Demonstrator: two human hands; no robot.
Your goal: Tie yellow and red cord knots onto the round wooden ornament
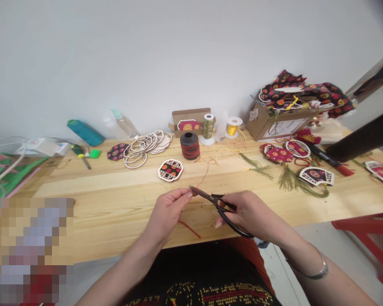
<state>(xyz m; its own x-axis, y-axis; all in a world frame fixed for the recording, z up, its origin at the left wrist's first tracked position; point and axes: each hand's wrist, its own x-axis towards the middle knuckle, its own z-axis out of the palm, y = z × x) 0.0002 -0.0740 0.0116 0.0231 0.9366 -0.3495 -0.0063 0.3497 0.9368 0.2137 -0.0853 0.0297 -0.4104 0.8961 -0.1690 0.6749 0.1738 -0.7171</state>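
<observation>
My left hand (169, 211) is closed in a pinch on a thin red cord (190, 229), whose loose end hangs below my fingers. A fine strand runs from the pinch up toward the spool of dark red thread (190, 146). Black-handled scissors (214, 199) are gripped in my right hand (247, 211). Their tips point left and sit right at my left fingertips, with the blades looking nearly closed. Beyond my hands lies an ornament with a pale cut-out frame and patterned dark fabric (170, 170).
Pale wooden frames (147, 146), a teal thread cone (85, 132), a screwdriver (81, 156) and a bottle (126, 123) stand left. A green spool (208, 127) and yellow spool (232, 127) are behind. Tasselled ornaments (276, 154) and a fabric-filled cardboard box (274, 123) are right.
</observation>
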